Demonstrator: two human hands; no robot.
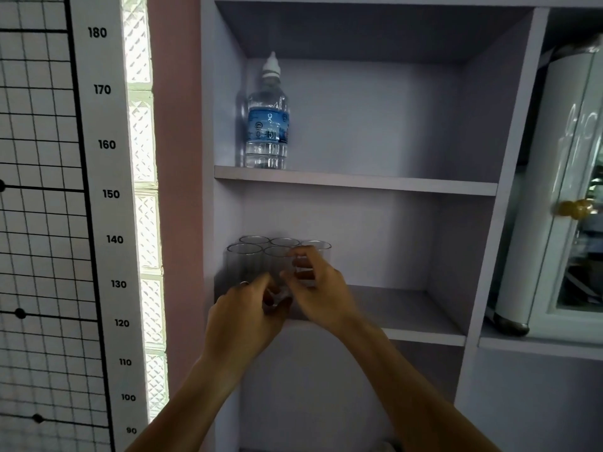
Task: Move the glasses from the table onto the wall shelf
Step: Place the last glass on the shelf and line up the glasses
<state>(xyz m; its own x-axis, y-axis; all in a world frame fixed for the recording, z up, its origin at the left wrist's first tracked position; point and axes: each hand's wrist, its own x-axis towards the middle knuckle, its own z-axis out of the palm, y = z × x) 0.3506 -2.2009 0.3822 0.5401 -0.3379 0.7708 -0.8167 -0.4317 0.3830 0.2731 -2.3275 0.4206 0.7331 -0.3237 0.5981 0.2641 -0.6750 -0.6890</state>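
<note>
Several clear glasses stand upright in a cluster at the left end of the lower shelf board of the pale wall shelf. My left hand and my right hand both reach into that compartment. Their fingers close around the front middle glass, whose base rests at the shelf's front edge. The left hand holds its lower part, the right hand its right side and rim. My hands hide the glass's bottom and part of the back right glass.
A plastic water bottle stands at the left of the upper shelf board. The right half of the lower board is bare. A glass-doored white cabinet with a brass knob sits to the right. A height chart hangs left.
</note>
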